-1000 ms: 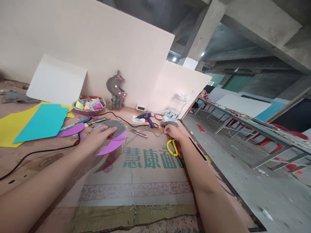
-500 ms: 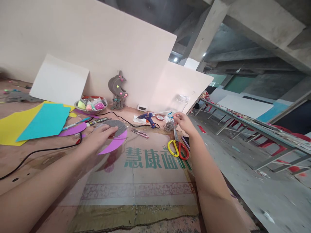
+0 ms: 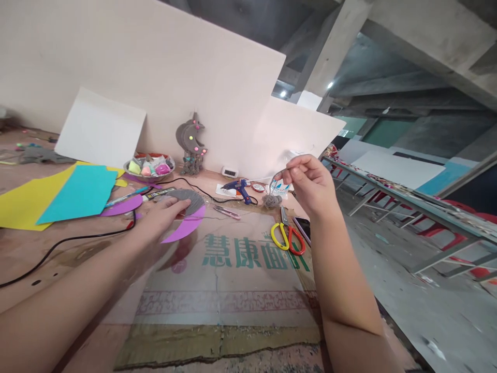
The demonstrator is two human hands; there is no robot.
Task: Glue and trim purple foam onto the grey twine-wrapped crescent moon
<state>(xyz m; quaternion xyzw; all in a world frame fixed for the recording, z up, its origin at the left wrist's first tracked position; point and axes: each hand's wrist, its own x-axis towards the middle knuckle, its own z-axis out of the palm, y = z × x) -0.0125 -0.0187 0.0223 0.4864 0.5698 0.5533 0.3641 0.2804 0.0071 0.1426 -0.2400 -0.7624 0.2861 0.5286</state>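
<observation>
My left hand (image 3: 171, 210) is closed over a purple paper crescent (image 3: 187, 226) whose upper part is wrapped in grey yarn (image 3: 192, 201). Raised above the right side of the table, my right hand (image 3: 310, 181) pinches a strand of grey yarn. That strand runs down to a small yarn ball (image 3: 272, 201). Below the ball lie scissors (image 3: 288, 235) with one yellow and one red handle. Pink thread snips (image 3: 227, 212) rest between my hands, and a blue glue gun (image 3: 238, 188) sits behind them.
A finished-looking grey moon ornament (image 3: 192, 140) leans against the white board. Near it stand a bowl (image 3: 149, 168) of coloured packets and a small white device (image 3: 230, 172). Blue card (image 3: 75, 194) lies on yellow card at left. A black cable (image 3: 77, 239) crosses the table; a phone (image 3: 303, 228) lies at right.
My right hand has risen and come nearer, drawing the grey yarn up from the ball. My left hand stays on the crescent.
</observation>
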